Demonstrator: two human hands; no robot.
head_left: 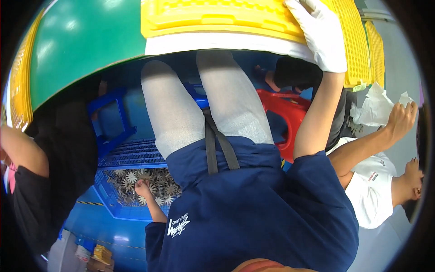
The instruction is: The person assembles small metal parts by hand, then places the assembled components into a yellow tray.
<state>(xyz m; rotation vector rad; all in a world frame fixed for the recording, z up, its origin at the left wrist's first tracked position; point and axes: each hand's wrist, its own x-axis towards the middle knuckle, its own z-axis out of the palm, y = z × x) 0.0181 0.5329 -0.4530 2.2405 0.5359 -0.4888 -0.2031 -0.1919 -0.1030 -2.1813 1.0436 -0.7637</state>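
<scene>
My left hand [142,187], bare, reaches down beside my seat into a blue plastic crate [108,201]. Its fingers are curled among many silver-grey, flower-shaped metal parts [158,185]; what they pinch, if anything, is too small to make out. My right hand [322,36] wears a white glove and rests at the right side of a yellow plastic tray [217,19] on the table. Thumb and fingers are spread there, with some fingertips cut off by the upper edge of the picture.
A white sheet [204,43] lies under the tray on the green table [90,41]. More yellow trays [353,41] stand at the right. A red stool [287,118] and a blue stool [108,113] are below. People sit on both sides; the right one holds white paper [375,108].
</scene>
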